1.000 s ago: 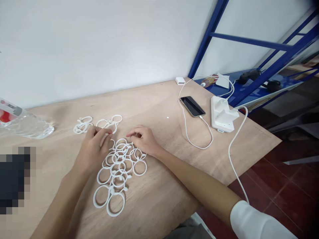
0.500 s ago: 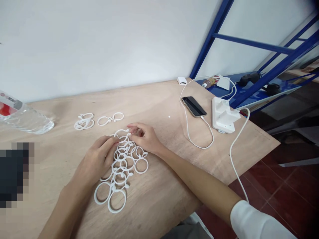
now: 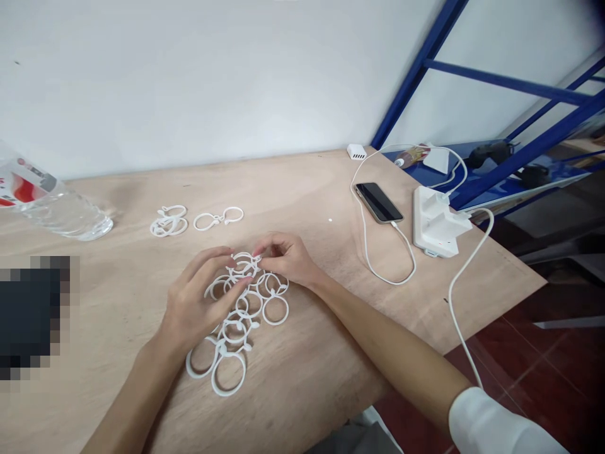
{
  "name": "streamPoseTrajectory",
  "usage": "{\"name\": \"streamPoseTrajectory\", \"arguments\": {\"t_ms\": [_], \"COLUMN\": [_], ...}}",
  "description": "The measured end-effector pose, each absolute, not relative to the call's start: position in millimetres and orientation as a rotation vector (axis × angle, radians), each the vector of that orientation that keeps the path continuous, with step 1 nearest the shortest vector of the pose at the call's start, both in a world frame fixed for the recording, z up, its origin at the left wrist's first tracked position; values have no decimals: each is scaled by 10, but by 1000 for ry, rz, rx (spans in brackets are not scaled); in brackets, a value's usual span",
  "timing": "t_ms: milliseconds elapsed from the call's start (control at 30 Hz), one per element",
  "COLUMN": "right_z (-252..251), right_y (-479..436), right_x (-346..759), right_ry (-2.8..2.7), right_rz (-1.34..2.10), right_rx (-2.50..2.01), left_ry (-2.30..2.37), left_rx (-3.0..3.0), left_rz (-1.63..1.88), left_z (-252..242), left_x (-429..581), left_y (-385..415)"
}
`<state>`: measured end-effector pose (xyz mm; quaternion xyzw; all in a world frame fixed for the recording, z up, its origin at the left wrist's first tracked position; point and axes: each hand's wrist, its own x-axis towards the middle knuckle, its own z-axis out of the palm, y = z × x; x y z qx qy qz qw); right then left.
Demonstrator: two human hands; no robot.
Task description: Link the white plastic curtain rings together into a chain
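A heap of white plastic rings with small tabs (image 3: 228,374) lies on the wooden table, several of them overlapping in a long cluster. At the cluster's far end, my right hand (image 3: 288,257) pinches a white ring (image 3: 243,255) by its tab between thumb and forefinger. My left hand (image 3: 201,293) arches over the left side of the heap, thumb and fingers apart. Its thumb tip rests by the rings, partly covering them; whether it presses on one I cannot tell. Beyond my hands lie a pair of rings (image 3: 204,221) set tab to tab and a small stack of rings (image 3: 169,227).
A clear water bottle (image 3: 78,214) lies at the left, near a pixelated dark patch. To the right are a phone (image 3: 379,202) on a white cable, a power strip with plugs (image 3: 435,230) and a small white charger block (image 3: 356,151). A blue metal frame (image 3: 420,69) stands behind.
My left hand has spread its thumb and fingers over the heap and shifted right. My right hand keeps its pinch at the far end. The whole view has shifted slightly.
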<state>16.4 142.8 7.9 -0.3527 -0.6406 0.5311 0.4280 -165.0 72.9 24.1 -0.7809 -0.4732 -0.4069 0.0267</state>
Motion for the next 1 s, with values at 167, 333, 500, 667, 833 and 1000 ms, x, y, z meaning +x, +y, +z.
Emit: {"name": "streamPoseTrajectory", "arguments": {"t_ms": [167, 333, 500, 667, 833, 1000], "right_z": [70, 60, 69, 51, 11, -17], "right_y": [1427, 1426, 1410, 1390, 1385, 1407], "right_x": [168, 165, 155, 129, 111, 106], "right_ry": [-1622, -1652, -1693, -1729, -1704, -1723], "right_rz": [1331, 1313, 1304, 1262, 1249, 1258], "right_rx": [-865, -835, -822, -815, -749, -736], "left_ry": [-1485, -1388, -1330, -1369, -1366, -1401], "left_rx": [-2459, -2382, -2381, -2379, -2385, -2416], "left_rz": [-1190, -1220, -1238, -1229, -1213, -1222], "left_z": [237, 190, 171, 184, 186, 161], "left_x": [-1635, -1620, -1621, -1620, -1612, -1634], "left_y": [711, 711, 711, 702, 701, 700]}}
